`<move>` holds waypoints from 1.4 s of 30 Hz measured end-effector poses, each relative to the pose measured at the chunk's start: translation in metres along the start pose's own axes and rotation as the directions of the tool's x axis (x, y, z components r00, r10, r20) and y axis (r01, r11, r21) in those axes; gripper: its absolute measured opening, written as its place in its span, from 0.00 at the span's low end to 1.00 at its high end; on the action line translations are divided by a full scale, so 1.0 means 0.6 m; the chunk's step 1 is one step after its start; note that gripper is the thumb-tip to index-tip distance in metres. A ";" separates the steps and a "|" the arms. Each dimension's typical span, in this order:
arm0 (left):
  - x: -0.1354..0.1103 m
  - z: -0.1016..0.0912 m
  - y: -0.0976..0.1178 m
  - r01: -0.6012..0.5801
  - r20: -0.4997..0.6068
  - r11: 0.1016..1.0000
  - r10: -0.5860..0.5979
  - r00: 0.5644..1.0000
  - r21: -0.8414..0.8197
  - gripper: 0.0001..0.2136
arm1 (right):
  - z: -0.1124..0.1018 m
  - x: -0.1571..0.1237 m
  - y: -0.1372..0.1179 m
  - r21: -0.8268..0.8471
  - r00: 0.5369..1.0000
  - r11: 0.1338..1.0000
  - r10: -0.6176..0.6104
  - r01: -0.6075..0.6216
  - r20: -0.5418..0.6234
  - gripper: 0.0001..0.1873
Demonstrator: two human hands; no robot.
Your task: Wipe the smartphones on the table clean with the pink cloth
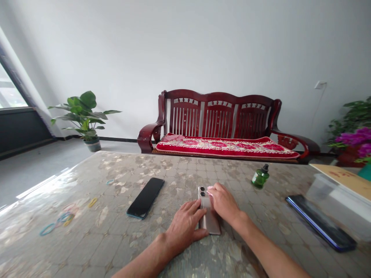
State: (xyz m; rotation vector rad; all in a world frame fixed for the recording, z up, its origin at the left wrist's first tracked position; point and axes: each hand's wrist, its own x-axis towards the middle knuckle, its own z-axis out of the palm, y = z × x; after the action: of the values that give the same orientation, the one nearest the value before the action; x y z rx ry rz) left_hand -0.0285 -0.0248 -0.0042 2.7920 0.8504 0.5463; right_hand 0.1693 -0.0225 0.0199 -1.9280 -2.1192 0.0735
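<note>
A silver-pink phone [206, 210] lies face down on the patterned table [116, 239], its camera end pointing away from me. My left hand [185, 226] rests on its near left side, thumb along the lower edge, fingers curled on its back. My right hand [223, 202] presses a small pale pink cloth or wipe [210, 189] against the phone's upper right part, fingers closed on it. A black phone [145, 197] lies screen up to the left, apart from both hands.
A dark blue phone [320, 222] lies at the right, near a clear plastic box [333, 193]. A small green bottle [260, 177] stands behind my right hand. Several coloured rubber bands [62, 222] are scattered at the left. A wooden bench [220, 127] and plants stand beyond.
</note>
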 end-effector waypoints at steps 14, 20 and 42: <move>0.000 0.000 -0.001 0.003 0.012 1.000 -0.003 1.000 -0.007 0.25 | -0.004 -0.024 -0.013 0.004 0.998 0.999 -0.052 0.053 -0.033 0.17; -0.003 0.006 -0.005 0.002 0.000 1.000 -0.002 1.000 0.001 0.25 | 0.004 0.005 -0.009 -0.044 0.998 0.999 -0.018 0.015 -0.056 0.15; -0.001 0.004 -0.001 0.004 -0.007 1.000 -0.004 1.000 -0.020 0.25 | -0.004 -0.034 -0.020 -0.011 0.993 0.994 -0.108 0.108 -0.036 0.15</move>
State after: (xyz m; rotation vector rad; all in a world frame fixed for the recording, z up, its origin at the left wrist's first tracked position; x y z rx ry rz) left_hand -0.0281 -0.0248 -0.0064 2.7714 0.8475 0.5614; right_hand 0.1595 -0.0444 0.0212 -1.8016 -2.1995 0.0071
